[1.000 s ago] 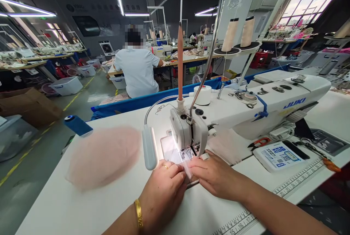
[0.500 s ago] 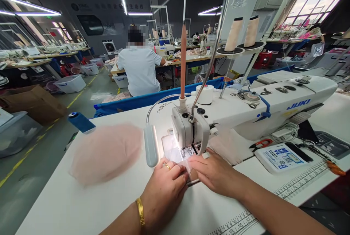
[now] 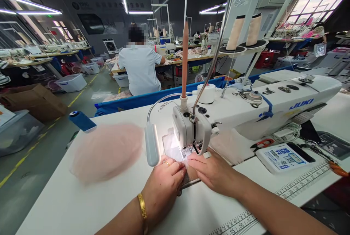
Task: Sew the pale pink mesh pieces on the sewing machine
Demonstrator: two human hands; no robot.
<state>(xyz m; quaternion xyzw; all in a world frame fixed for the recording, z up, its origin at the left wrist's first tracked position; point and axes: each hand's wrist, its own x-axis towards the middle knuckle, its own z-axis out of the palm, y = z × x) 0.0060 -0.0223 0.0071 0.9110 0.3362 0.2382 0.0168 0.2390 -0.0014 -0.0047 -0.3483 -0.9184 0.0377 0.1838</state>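
Fingers of the left hand (image 3: 164, 184) and right hand (image 3: 212, 171) are pressing close together on a small see-through fabric piece (image 3: 188, 169) — it is lying just under the needle of the white sewing machine (image 3: 246, 107)

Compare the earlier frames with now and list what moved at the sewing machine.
Both hands have slid forward toward the needle: the left hand and right hand now press the sheer strip closer under the sewing machine head. The grip is unchanged. The pink fabric pile has stayed put.
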